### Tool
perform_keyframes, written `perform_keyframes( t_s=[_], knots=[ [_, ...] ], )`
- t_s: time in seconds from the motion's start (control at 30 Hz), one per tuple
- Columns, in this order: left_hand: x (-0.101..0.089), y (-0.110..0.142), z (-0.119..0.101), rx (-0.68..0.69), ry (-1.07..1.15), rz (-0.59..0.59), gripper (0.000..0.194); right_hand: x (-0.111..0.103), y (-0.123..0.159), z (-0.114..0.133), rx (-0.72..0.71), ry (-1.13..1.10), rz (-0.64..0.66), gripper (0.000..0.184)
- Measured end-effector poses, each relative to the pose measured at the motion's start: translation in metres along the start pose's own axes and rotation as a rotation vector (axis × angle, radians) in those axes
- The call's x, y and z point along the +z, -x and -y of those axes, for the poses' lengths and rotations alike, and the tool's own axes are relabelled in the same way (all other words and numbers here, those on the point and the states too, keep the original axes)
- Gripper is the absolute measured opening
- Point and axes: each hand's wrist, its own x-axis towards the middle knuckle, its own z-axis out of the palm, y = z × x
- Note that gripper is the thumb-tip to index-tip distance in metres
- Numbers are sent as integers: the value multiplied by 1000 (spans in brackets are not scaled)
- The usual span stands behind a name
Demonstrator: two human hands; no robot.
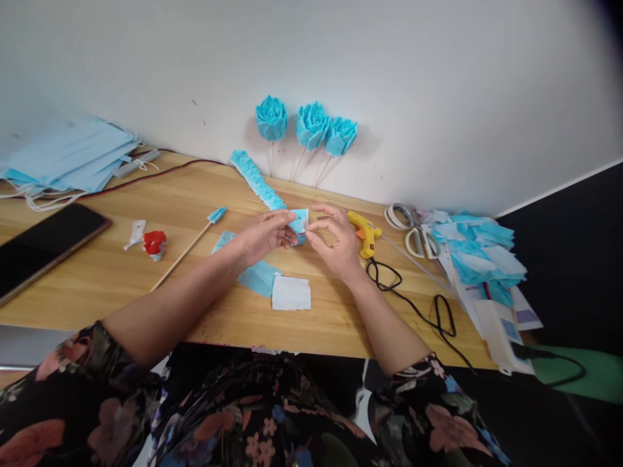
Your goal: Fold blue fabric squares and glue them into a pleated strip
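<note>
My left hand is closed on a small blue and white fabric piece, thumb on top and fingers behind it. My right hand has its thumb and index finger pinched at the right edge of the same piece. Below the hands lie flat blue fabric pieces and a white fabric square. A pleated blue strip runs from behind my left hand toward the wall. Left of my forearm rests a wooden stick with a blue wrapped tip.
Three blue fabric flowers on sticks lean on the wall. A yellow glue gun lies beside my right hand; scissors, tape and fabric scraps are farther right. Left are a phone, masks and a red scrap.
</note>
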Motion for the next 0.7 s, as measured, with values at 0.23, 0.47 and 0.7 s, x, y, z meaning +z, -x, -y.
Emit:
perform_keyframes(
  t_s=[0.23,0.47,0.7],
  knots=[
    [-1,1,3,110,-92,-74,20,-2,0,-1,-39,-41,20,17],
    [-1,0,2,139,-93,-120,16,-9,0,-10,-24,-63,-48,39],
    [0,0,3,162,-121,-95,16,-5,-2,-11,-145,83,35,27]
  ],
)
